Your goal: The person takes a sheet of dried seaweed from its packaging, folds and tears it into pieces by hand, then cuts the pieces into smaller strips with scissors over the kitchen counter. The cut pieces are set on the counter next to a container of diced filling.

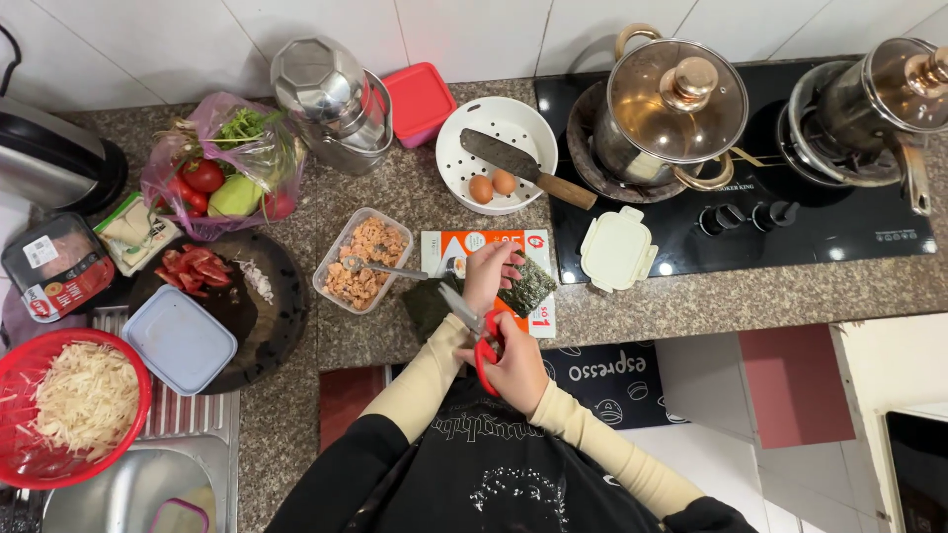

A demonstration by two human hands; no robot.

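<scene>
Dark green, crinkly seaweed sheet [529,286] sits over the counter edge, pinched at its left side by the left hand [491,271], fingers closed on it. Sheet looks thin, matte, roughly square, slightly tilted, partly overlapping the orange-and-white flat packet [472,244] lying on the speckled granite counter [691,301]. Another dark seaweed piece [427,301] lies flat on the counter just left of the hands.

Right hand [513,363] grips red-handled scissors [476,331], fingers through the loops; steel blades point up-left, slightly parted, tips near the left wrist, just beside the sheet. Cannot tell if the blades touch the sheet.

Nearby: clear rectangular plastic tub of flaked orange fish [361,259] with a metal spoon [383,268] resting in it, left of the packet. White round colander [497,153] behind holds two brown eggs [492,186] and a dark-bladed wooden-handled knife [523,168]. Cream plastic lid [616,249] lies on the black glass cooktop [839,232], next to a steel pot with glass lid [667,109]. Black round board [267,316] at left carries sliced tomato [193,266] and a pale blue lidded box [180,339]. Red basket of pale shredded strips [69,405] sits far left by the sink.
</scene>
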